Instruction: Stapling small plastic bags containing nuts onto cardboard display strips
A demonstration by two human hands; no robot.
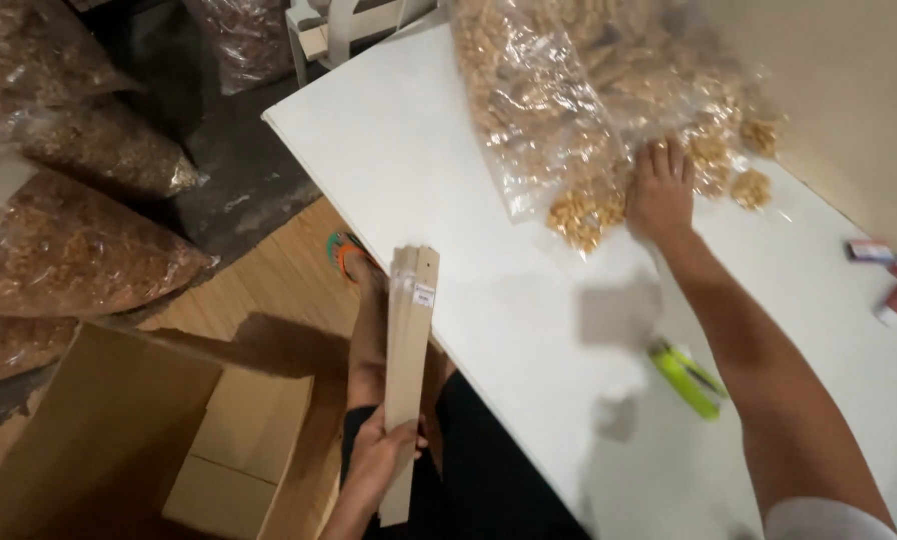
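My left hand (380,458) grips a flat stack of folded brown cardboard (408,350), held upright beside the white table (438,190) edge, above my lap. My right hand (660,190) reaches across the table with fingers spread, palm down, resting on small clear bags of golden-brown snack pieces (583,210). A large clear plastic bag full of the same snacks (538,100) lies just left of that hand.
An open cardboard box (138,440) stands on the floor at the lower left. Big snack-filled plastic bags (58,250) pile up at the left. A green tape dispenser (686,378) lies on the table, and small red and white packs (893,280) sit at the right.
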